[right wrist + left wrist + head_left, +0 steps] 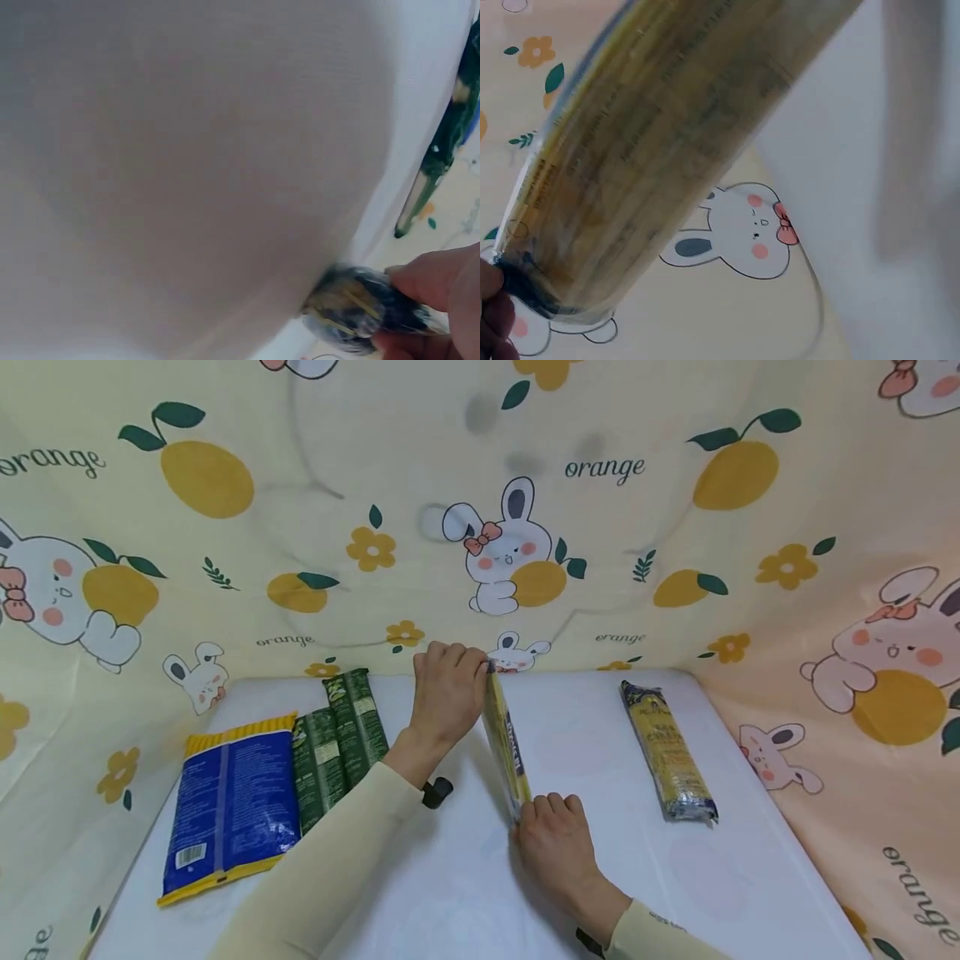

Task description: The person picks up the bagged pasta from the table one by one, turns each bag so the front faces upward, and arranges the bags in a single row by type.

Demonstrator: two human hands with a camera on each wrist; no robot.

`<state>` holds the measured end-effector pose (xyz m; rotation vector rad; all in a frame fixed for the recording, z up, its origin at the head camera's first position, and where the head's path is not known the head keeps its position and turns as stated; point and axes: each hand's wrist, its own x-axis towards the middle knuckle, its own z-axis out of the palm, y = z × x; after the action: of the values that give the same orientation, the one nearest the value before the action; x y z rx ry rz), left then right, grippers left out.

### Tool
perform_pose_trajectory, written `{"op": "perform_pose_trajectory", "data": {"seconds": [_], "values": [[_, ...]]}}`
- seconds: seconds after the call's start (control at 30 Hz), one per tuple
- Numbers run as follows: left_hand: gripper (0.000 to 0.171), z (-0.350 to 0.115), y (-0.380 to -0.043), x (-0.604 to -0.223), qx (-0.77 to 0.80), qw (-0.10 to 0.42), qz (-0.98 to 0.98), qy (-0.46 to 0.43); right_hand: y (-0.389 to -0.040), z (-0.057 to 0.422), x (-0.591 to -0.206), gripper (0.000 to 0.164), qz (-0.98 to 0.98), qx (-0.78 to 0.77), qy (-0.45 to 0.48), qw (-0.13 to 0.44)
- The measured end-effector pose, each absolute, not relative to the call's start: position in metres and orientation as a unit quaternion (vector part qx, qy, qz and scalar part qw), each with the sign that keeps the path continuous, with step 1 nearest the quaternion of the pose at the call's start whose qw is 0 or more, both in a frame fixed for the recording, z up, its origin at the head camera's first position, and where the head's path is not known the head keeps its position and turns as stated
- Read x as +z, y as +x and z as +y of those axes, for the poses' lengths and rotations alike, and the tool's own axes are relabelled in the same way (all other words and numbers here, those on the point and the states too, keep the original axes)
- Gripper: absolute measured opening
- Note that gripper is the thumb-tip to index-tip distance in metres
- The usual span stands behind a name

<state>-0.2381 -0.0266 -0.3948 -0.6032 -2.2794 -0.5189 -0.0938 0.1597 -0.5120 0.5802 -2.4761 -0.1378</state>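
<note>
Both hands hold a long yellow pack of dry noodles (507, 743), raised on its narrow edge over the white table. My left hand (450, 693) grips its far end, and my right hand (558, 852) pinches its near end. The left wrist view shows thin strands through the clear wrapper of the noodle pack (652, 150), with left fingertips (493, 315) on its dark end. In the right wrist view, thumb and fingers of the right hand (435, 296) pinch the pack's crumpled dark end (349, 307).
A similar yellow pack (667, 752) lies on the right of the white table (465, 893). On the left are a blue bag with yellow edges (240, 810) and two slim green packs (318, 768) side by side. Behind hangs a patterned cloth (420, 452) with rabbits and oranges.
</note>
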Motion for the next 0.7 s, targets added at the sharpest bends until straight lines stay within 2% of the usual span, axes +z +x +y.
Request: {"op": "perform_pose_trajectory", "data": {"seconds": [0.13,0.27,0.37,0.43,0.57,0.7], "values": [[0.028,-0.021,-0.232,-0.392,-0.204,0.348,-0.886,-0.228,-0.092,0.154,-0.508,0.044,-0.939,-0.063,0.208,0.268],[0.039,-0.018,-0.230,-0.390,-0.176,0.331,-0.901,-0.221,-0.086,0.148,-0.506,0.044,-0.935,-0.059,0.245,0.249],[0.031,-0.021,-0.232,-0.388,-0.173,0.304,-0.913,-0.212,-0.083,0.147,-0.506,0.039,-0.935,-0.028,0.267,0.233],[0.026,-0.026,-0.235,-0.388,-0.198,0.276,-0.918,-0.203,-0.084,0.152,-0.506,0.038,-0.941,-0.010,0.251,0.225],[0.021,-0.037,-0.239,-0.392,-0.290,0.226,-0.913,-0.176,-0.092,0.167,-0.507,0.049,-0.961,0.011,0.182,0.209],[0.017,-0.043,-0.239,-0.397,-0.347,0.216,-0.894,-0.183,-0.100,0.177,-0.507,0.049,-0.974,0.041,0.158,0.156]]}}
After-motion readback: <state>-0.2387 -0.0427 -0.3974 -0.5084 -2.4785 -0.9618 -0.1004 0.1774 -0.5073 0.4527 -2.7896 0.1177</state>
